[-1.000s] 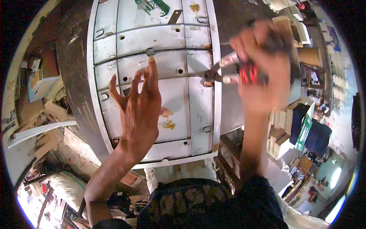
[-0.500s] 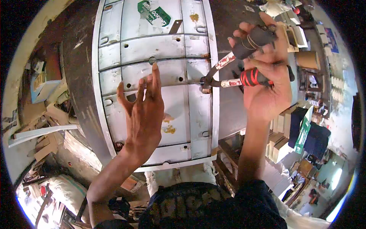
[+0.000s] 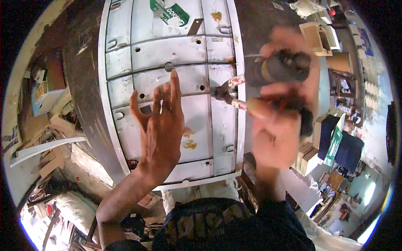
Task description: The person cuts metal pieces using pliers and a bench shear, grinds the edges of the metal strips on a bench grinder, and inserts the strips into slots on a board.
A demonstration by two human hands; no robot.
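In my right hand (image 3: 278, 138), blurred by motion, is a pair of pincers (image 3: 224, 94). Black wrapping covers the handles, and chipped white and red paint shows on their shanks. The dark jaws are over the right part of a white metal panel (image 3: 184, 121); whether they grip anything I cannot tell. My left hand (image 3: 161, 129) is open over the panel's middle, fingers spread, its index fingertip just below a round hole (image 3: 168, 67). Dark strips, small holes and slotted cut-outs mark the panel. A torn green label (image 3: 171, 14) is stuck near its far end.
The panel lies on a dark worktop (image 3: 83, 83). Cardboard boxes (image 3: 307, 157) and dark cloth (image 3: 349, 152) are at the right. At the left are a pale strip (image 3: 50, 150), cardboard pieces and a white sack (image 3: 75, 211).
My right hand has swung closer to me and slightly left with the pincers, whose jaws have shifted further over the panel. My left hand has kept nearly the same pose.
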